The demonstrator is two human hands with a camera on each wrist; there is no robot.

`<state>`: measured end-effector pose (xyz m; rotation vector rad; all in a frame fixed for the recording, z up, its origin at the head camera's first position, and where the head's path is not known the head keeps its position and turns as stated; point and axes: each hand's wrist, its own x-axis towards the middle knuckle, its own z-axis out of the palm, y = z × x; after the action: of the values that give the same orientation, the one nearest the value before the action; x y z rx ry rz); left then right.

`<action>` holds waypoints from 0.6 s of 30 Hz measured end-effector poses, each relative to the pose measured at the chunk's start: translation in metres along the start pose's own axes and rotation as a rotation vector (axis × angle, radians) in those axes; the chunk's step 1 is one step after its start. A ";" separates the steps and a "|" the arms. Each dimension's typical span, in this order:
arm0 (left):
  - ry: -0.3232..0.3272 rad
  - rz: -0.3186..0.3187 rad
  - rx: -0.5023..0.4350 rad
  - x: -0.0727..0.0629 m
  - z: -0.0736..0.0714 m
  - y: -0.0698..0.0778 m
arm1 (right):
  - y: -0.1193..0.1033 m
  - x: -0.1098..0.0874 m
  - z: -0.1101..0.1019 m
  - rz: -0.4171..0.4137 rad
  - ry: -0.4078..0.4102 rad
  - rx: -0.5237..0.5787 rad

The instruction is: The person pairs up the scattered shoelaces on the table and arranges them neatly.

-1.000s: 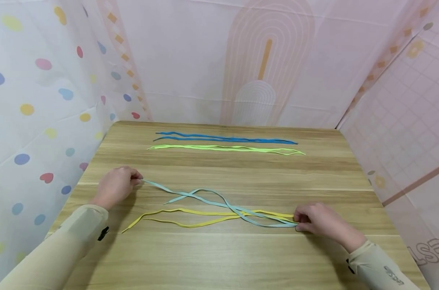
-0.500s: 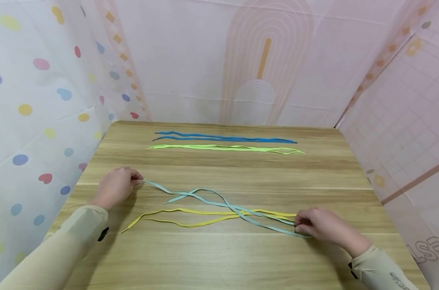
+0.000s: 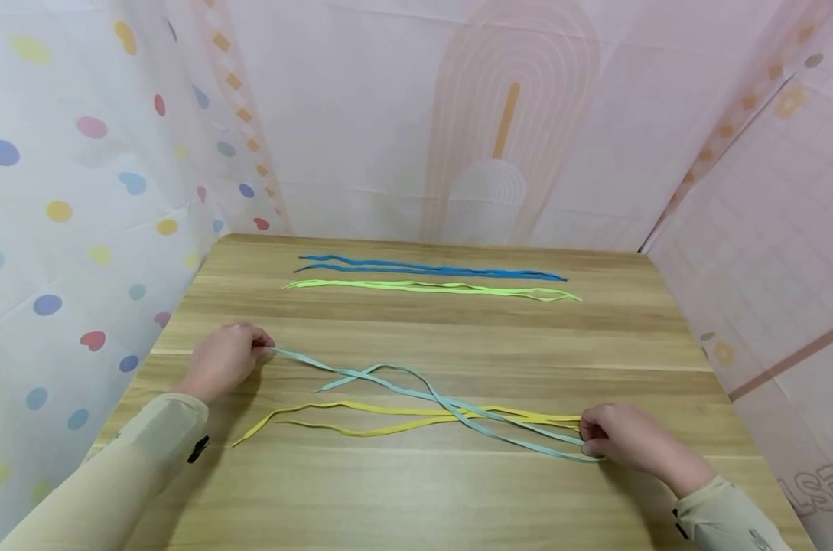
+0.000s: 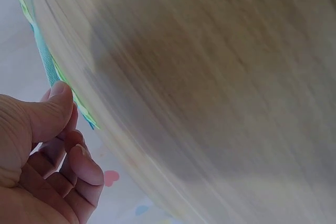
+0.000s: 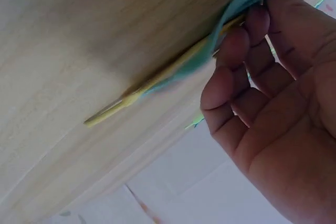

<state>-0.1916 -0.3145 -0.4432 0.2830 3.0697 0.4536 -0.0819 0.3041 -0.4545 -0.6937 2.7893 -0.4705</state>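
Observation:
My left hand (image 3: 226,360), at the left of the table, pinches one end of a light blue shoelace (image 3: 388,383) between thumb and forefinger. In the left wrist view that shoelace (image 4: 46,62) rises from the fingertips. The light blue lace lies in two strands that cross near the middle, one with a loose tip at the left. At the right my right hand (image 3: 626,444) pinches the lace; the right wrist view has its blue band (image 5: 231,19) at thumb and fingers. A yellow shoelace (image 3: 378,430) lies in two strands beneath the blue one, its right end (image 5: 113,111) behind the right hand.
Farther back on the wooden table (image 3: 423,497), a dark blue shoelace (image 3: 416,268) and a neon yellow-green shoelace (image 3: 416,288) lie stretched side by side. Printed cloth walls (image 3: 361,115) stand along the back and both sides.
My right hand has moved right and slightly nearer, drawing the right part of the light blue shoelace outward and spreading its strands. My left hand has kept its pinch in place.

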 end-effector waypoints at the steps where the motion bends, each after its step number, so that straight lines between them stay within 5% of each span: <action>1: -0.001 -0.003 0.002 0.000 0.000 0.000 | 0.000 -0.001 0.000 0.002 -0.006 -0.001; 18: 0.015 -0.012 0.012 -0.002 -0.008 -0.003 | 0.021 0.000 -0.027 0.047 0.101 0.082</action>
<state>-0.1905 -0.3196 -0.4367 0.2621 3.0879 0.4398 -0.0982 0.3288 -0.4375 -0.6008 2.8545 -0.6231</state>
